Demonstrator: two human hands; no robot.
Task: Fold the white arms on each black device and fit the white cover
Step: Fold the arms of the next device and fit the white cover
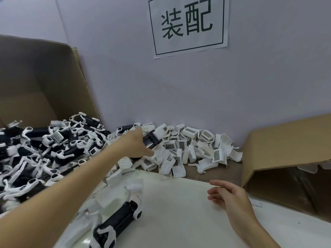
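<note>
My left hand [138,145] reaches far forward and grips a black device [152,140] with a white cover [160,131] on its far end, held over the heap of white covers [193,149] along the wall. My right hand [231,199] hovers over the white mat [179,212] with fingers loosely spread, holding nothing. Another black device with white arms [118,221] lies on the mat near the front, under my left forearm. A big heap of black devices with white arms [44,149] fills the left.
A tall cardboard box wall [35,77] stands behind the left heap. An open cardboard box [286,158] lies on its side at the right. A paper sign [188,24] hangs on the wall behind.
</note>
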